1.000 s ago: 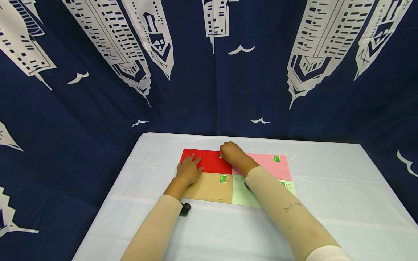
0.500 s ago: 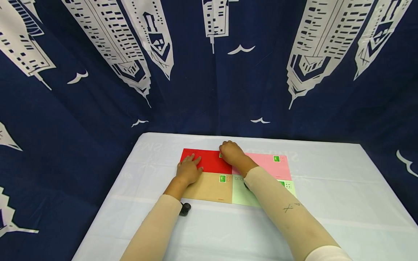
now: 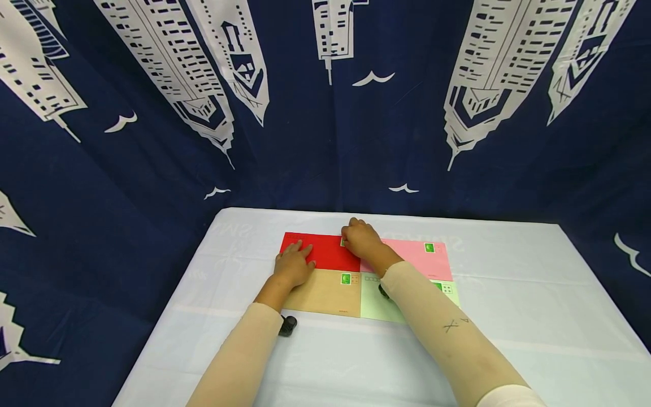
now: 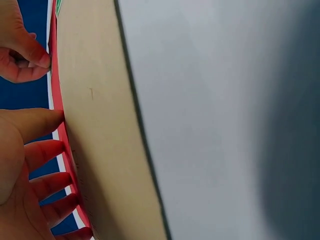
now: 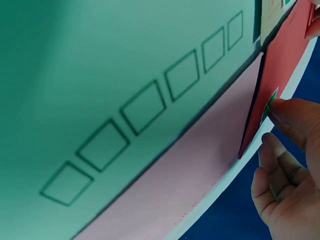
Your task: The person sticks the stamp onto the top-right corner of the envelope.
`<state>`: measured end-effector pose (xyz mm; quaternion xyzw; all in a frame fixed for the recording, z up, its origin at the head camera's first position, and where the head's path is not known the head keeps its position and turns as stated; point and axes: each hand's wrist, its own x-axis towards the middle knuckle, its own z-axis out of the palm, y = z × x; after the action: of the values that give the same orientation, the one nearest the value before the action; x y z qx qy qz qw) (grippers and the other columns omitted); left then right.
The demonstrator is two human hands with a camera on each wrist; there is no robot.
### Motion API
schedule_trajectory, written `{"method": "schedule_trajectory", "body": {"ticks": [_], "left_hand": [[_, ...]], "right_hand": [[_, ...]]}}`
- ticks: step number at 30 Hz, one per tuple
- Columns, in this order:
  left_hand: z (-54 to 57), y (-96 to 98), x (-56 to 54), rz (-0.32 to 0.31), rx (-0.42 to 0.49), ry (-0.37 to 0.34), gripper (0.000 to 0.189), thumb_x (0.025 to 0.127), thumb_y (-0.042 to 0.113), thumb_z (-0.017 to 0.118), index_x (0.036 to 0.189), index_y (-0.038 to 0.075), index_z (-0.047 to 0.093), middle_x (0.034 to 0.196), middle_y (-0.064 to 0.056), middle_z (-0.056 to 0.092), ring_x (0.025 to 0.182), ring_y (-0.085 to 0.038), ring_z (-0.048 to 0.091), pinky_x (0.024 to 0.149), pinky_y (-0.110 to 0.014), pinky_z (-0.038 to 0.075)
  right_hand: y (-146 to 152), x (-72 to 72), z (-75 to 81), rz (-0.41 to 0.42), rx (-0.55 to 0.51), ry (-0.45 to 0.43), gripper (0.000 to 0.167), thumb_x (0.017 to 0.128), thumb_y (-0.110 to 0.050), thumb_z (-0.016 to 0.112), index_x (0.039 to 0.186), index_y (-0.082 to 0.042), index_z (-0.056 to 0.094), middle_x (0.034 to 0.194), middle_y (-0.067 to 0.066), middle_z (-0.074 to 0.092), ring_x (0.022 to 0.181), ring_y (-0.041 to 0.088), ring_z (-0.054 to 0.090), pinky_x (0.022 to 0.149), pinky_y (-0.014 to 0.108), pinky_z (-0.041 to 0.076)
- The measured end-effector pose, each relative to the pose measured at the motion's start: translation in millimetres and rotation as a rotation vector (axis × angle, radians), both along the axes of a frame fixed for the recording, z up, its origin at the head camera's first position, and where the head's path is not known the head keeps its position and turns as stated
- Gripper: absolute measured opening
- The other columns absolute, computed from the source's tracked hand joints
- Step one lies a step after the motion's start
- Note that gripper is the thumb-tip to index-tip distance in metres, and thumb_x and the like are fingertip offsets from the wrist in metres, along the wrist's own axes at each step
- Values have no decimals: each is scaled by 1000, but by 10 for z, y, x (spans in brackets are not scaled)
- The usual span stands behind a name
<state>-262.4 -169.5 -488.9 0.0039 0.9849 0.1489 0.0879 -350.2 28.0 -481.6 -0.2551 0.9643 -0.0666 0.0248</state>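
Resting flat on red envelope (image 3: 325,252), left hand (image 3: 293,265), right hand (image 3: 361,239) curled at corner

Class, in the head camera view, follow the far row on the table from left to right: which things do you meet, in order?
Left hand resting on the red paper envelope → right hand at that envelope's right corner → pink paper envelope.

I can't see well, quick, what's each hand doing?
Left hand: open, fingers flat on the red envelope.
Right hand: pinching the red envelope's far right corner.
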Motion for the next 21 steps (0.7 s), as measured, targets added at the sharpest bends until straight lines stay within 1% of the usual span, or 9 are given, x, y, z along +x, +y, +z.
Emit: {"method": "schedule_trajectory", "body": {"ticks": [7, 10, 15, 16, 18, 21], "left_hand": [[7, -2, -29, 19, 32, 12, 57, 100, 34, 60, 152, 16, 48, 164, -13, 35, 154, -31, 28, 120, -63, 29], [10, 6, -41, 34, 46, 29, 56, 98, 33, 63, 149, 14, 51, 161, -13, 39, 151, -31, 34, 117, -64, 32], [29, 25, -71, 52, 53, 74, 56, 93, 30, 70, 143, 7, 58, 151, -19, 46, 140, -35, 47, 111, -59, 41], [34, 27, -79, 53, 47, 80, 56, 92, 30, 71, 142, 7, 59, 150, -20, 47, 138, -36, 48, 110, -58, 42], [40, 28, -90, 51, 35, 91, 56, 91, 29, 73, 140, 6, 60, 147, -22, 49, 136, -37, 49, 110, -56, 43], [43, 26, -103, 50, 29, 97, 53, 92, 29, 71, 139, 6, 61, 146, -22, 50, 135, -38, 49, 111, -54, 42]], "right_hand": [[4, -13, -54, -18, -63, -30, 8, 95, -13, 64, 100, -10, 69, 97, 11, 61, 92, 27, 55, 87, 40, 52], [10, 13, -34, -20, -95, -31, 7, 93, -12, 63, 96, -9, 68, 93, 10, 60, 89, 26, 55, 84, 38, 52], [21, 53, 12, -39, -139, -31, 9, 94, -15, 62, 94, -8, 68, 93, 10, 60, 88, 26, 55, 84, 39, 52], [26, 47, 12, -45, -145, -32, 11, 95, -15, 62, 95, -7, 69, 94, 10, 61, 90, 26, 55, 85, 39, 52], [37, 32, 8, -50, -156, -22, 11, 95, -16, 62, 95, -8, 70, 94, 10, 61, 89, 26, 56, 84, 39, 53], [58, 14, 13, -57, -172, -1, 12, 95, -17, 62, 98, -8, 71, 94, 10, 62, 88, 26, 57, 84, 40, 53]]}}
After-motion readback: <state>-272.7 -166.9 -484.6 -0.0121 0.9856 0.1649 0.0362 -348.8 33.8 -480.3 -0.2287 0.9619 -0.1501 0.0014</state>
